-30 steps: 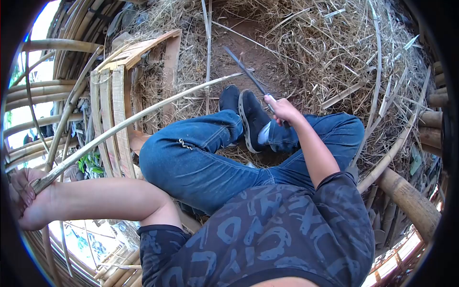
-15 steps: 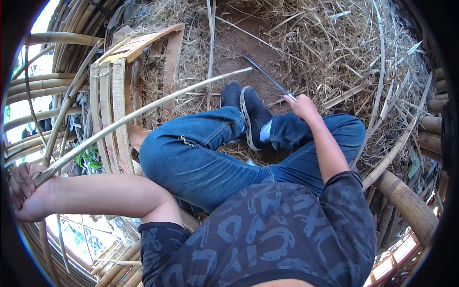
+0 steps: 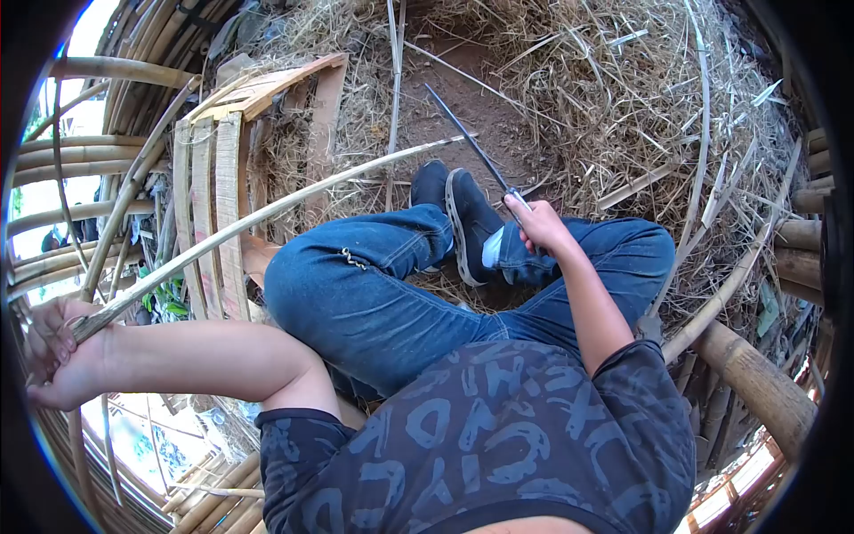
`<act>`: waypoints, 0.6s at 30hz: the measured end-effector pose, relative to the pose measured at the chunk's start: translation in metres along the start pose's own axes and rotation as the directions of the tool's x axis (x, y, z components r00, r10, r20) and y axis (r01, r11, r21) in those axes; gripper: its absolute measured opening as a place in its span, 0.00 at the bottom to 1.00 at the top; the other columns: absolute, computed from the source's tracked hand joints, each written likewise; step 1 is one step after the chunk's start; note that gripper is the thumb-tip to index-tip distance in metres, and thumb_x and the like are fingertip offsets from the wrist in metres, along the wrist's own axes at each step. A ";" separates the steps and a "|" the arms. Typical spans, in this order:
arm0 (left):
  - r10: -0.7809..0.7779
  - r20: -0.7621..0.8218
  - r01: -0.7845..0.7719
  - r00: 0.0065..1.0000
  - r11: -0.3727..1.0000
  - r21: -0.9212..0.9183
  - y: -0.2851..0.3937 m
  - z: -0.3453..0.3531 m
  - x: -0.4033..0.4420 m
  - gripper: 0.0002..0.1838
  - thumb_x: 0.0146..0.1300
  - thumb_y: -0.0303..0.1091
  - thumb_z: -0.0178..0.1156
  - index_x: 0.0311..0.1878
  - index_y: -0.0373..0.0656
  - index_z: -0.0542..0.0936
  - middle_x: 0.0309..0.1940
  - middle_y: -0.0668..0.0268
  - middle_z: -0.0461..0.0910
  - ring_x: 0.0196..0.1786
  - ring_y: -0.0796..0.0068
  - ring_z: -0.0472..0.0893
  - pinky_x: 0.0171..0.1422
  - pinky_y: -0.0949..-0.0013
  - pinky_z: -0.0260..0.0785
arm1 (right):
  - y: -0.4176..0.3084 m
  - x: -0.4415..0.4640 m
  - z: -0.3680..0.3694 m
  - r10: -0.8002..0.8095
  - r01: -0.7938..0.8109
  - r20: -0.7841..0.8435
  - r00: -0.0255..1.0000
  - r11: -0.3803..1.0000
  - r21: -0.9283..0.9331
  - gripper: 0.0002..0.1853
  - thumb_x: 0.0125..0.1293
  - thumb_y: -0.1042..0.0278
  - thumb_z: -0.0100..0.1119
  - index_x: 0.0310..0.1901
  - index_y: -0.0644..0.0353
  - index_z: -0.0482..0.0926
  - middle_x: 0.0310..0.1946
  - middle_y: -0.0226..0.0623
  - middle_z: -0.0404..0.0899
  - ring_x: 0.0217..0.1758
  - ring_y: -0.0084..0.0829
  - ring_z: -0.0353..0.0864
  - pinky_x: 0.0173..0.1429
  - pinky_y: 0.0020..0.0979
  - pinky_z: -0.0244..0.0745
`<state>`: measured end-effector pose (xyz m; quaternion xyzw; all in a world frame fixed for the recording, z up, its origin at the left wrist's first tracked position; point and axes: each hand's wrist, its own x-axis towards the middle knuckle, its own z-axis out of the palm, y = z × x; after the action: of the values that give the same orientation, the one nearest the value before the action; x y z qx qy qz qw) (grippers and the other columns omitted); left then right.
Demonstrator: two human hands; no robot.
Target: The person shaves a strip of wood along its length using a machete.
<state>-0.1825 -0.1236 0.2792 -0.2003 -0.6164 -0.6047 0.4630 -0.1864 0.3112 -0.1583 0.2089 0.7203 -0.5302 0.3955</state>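
Note:
At the far left, my left hand (image 3: 67, 356) is closed round one end of a long, pale bamboo strip (image 3: 267, 212). The strip slants up and right across the view, over my knee, to a tip beyond my shoes. My right hand (image 3: 540, 224) grips the handle of a long, dark-bladed knife (image 3: 470, 140) above my right shin. Its blade points up and left and crosses the far tip of the strip; whether the two touch I cannot tell. Part of the knife's handle is hidden in my fingers.
I sit with my legs (image 3: 356, 285) crossed. A slatted wooden crate (image 3: 218, 196) stands to the left under the strip. Shavings and dry straw (image 3: 587, 98) cover the ground ahead. Bamboo poles (image 3: 756, 378) line both sides. Long split strips (image 3: 707, 133) lie at the right.
My right hand has moved left and slightly down towards me, with the knife blade now steeper and crossing the strip's tip. My left hand stays nearly in place with the strip.

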 end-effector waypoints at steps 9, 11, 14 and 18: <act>0.115 -0.161 -0.117 0.980 0.993 -0.004 0.091 -0.029 -0.036 0.28 0.71 0.55 0.42 0.13 0.57 0.60 0.07 0.82 0.56 0.11 0.87 0.57 0.18 0.81 0.50 | -0.009 -0.071 -0.034 -0.095 0.106 -0.097 0.991 0.987 0.117 0.26 0.67 0.44 0.60 0.25 0.62 0.74 0.13 0.31 0.71 0.10 0.22 0.70 0.14 0.28 0.66; 0.229 -0.250 -0.248 0.941 0.968 -0.047 0.086 -0.020 -0.064 0.28 0.71 0.55 0.42 0.13 0.57 0.61 0.08 0.82 0.55 0.12 0.88 0.56 0.18 0.82 0.50 | -0.010 -0.083 -0.036 -0.126 0.143 -0.122 0.984 0.980 0.136 0.24 0.68 0.46 0.60 0.25 0.60 0.74 0.13 0.30 0.70 0.10 0.22 0.69 0.14 0.27 0.65; 0.234 -0.386 -0.293 0.892 0.951 -0.101 0.053 0.016 -0.119 0.28 0.72 0.55 0.42 0.15 0.56 0.57 0.12 0.80 0.52 0.16 0.85 0.54 0.20 0.80 0.48 | -0.012 -0.095 -0.039 -0.188 0.220 -0.174 0.967 0.958 0.187 0.24 0.67 0.46 0.61 0.26 0.59 0.73 0.13 0.29 0.71 0.10 0.20 0.69 0.15 0.26 0.65; -0.151 -0.312 0.093 0.938 0.977 -0.193 -0.022 0.112 -0.212 0.25 0.75 0.58 0.40 0.27 0.49 0.63 0.26 0.69 0.66 0.36 0.69 0.73 0.45 0.67 0.69 | -0.010 -0.107 -0.037 -0.228 0.277 -0.206 0.952 0.926 0.255 0.23 0.67 0.46 0.61 0.26 0.59 0.74 0.13 0.29 0.71 0.10 0.20 0.69 0.15 0.25 0.65</act>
<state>-0.1331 0.0428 0.1125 -0.0993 -0.4871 -0.7090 0.5001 -0.1422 0.3553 -0.0627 0.2135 0.6901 -0.6535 0.2261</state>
